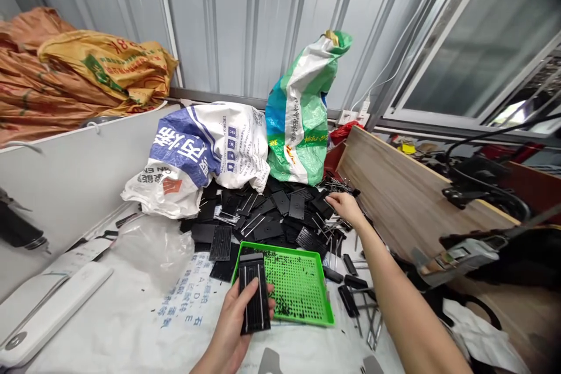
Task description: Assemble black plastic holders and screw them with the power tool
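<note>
A black ribbed plastic plate (pixel 253 293) sat upright in the left hand (pixel 228 327), its lower end overlapping a green perforated tray (pixel 304 286) speckled with black bits. The open right hand (pixel 346 208) rested on a heap of flat black plates (pixel 268 229).

Rear wall: ribbed grey sheet-metal cladding (pixel 245 17), with a dark horizontal rail (pixel 219 96) along its base. A white electrical outlet (pixel 362 114) sits near the rail's right end, with a white cable (pixel 385 76) rising from it. Right side: an aluminium-framed glass window (pixel 477 41). Left side: a white partition panel (pixel 74 187), with orange woven sacks (pixel 65 64) heaped behind it. A wooden board (pixel 407 198) stands tilted at right.
</note>
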`<action>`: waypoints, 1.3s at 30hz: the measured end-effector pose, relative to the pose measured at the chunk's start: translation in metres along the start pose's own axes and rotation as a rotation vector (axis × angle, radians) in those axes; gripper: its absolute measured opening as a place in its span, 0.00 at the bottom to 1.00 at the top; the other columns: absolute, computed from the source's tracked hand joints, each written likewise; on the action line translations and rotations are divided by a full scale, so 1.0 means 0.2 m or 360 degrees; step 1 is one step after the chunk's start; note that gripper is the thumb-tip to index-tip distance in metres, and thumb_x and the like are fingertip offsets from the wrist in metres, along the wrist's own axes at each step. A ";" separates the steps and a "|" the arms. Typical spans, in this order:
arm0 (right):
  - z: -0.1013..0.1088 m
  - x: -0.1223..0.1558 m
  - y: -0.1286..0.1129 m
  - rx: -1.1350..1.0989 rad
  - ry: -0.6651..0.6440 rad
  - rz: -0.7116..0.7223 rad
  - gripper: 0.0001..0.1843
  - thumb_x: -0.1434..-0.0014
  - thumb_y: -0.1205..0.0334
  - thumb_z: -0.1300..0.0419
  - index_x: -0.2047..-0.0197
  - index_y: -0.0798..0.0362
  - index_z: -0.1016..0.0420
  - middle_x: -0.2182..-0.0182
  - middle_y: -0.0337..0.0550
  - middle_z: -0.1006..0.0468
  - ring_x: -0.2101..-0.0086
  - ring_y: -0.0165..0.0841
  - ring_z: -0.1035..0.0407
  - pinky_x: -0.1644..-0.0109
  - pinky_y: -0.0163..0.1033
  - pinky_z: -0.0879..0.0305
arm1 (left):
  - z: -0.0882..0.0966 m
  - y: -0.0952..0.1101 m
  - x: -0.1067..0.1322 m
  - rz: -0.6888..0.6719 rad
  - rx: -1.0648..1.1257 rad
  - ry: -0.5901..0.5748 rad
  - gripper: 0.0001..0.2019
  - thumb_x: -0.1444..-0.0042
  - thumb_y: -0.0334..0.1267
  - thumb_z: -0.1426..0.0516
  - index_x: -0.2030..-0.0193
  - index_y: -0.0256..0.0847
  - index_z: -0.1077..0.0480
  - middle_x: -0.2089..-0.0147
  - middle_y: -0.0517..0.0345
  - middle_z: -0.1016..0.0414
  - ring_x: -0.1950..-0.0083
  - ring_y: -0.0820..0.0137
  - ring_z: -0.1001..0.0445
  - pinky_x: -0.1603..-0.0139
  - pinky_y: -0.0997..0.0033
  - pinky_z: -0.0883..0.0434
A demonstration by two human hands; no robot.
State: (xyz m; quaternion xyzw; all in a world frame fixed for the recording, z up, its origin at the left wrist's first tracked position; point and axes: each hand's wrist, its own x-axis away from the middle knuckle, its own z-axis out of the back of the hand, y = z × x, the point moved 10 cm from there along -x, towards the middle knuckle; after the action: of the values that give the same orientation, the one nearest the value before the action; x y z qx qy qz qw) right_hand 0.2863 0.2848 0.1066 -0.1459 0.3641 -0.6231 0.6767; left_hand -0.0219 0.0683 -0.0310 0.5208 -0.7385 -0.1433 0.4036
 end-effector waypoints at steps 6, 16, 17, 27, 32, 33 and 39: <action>-0.17 0.17 -0.05 -0.0646 -0.0049 -0.0199 0.24 0.53 0.39 0.37 0.76 0.54 0.29 0.84 0.36 0.35 0.81 0.29 0.40 0.76 0.35 0.46 | -0.06 0.03 -0.06 -0.0074 0.0012 -0.0016 0.20 0.49 0.42 0.34 0.52 0.37 0.31 0.61 0.48 0.20 0.68 0.65 0.22 0.67 0.65 0.25; -0.65 0.71 -0.42 -0.1749 -0.0143 -0.0421 0.22 0.55 0.46 0.29 0.64 0.51 0.28 0.69 0.40 0.24 0.70 0.32 0.28 0.61 0.40 0.31 | -0.29 0.27 -0.19 -0.0885 -0.0332 -0.0037 0.23 0.57 0.38 0.30 0.55 0.35 0.30 0.57 0.48 0.20 0.58 0.64 0.22 0.54 0.66 0.27; -0.66 0.73 -0.42 -0.1799 -0.0137 -0.0447 0.23 0.56 0.47 0.28 0.63 0.51 0.28 0.69 0.40 0.24 0.70 0.32 0.28 0.61 0.39 0.31 | -0.28 0.27 -0.20 -0.0880 -0.0372 -0.0053 0.23 0.58 0.37 0.31 0.55 0.35 0.30 0.58 0.48 0.20 0.58 0.64 0.22 0.54 0.66 0.27; -0.68 0.79 -0.45 -0.1932 -0.0216 -0.0437 0.34 0.59 0.55 0.24 0.50 0.46 0.34 0.70 0.34 0.26 0.70 0.30 0.29 0.60 0.38 0.30 | -0.20 0.24 -0.18 -0.0710 -0.0483 -0.0154 0.24 0.59 0.38 0.30 0.55 0.35 0.30 0.60 0.50 0.20 0.61 0.65 0.23 0.57 0.67 0.28; -0.65 0.75 -0.44 -0.1482 -0.0386 -0.0229 0.21 0.44 0.46 0.37 0.52 0.48 0.29 0.72 0.34 0.29 0.73 0.29 0.34 0.68 0.34 0.36 | -0.17 0.25 -0.15 -0.0685 -0.0790 -0.0021 0.26 0.65 0.42 0.28 0.59 0.35 0.27 0.64 0.50 0.20 0.64 0.62 0.23 0.61 0.67 0.27; -0.62 0.74 -0.42 -0.1407 -0.0418 -0.0214 0.18 0.45 0.48 0.35 0.55 0.49 0.26 0.74 0.34 0.29 0.74 0.29 0.36 0.69 0.33 0.38 | -0.16 0.25 -0.14 -0.0676 -0.0891 -0.0014 0.26 0.67 0.42 0.28 0.60 0.35 0.27 0.66 0.50 0.20 0.65 0.61 0.23 0.63 0.68 0.27; -0.45 0.79 -0.33 -0.1220 -0.0435 -0.0308 0.13 0.46 0.52 0.34 0.65 0.53 0.25 0.76 0.34 0.30 0.77 0.26 0.37 0.72 0.32 0.41 | -0.10 0.19 -0.17 -0.0363 -0.0816 -0.0042 0.28 0.63 0.47 0.29 0.56 0.34 0.26 0.62 0.48 0.19 0.66 0.60 0.21 0.66 0.66 0.25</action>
State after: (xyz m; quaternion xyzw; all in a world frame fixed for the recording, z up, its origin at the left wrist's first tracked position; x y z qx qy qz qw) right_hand 0.1695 0.1450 0.0380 -0.5020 0.4613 -0.4780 0.5538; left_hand -0.0276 0.1190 -0.0094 0.4796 -0.6199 -0.3767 0.4938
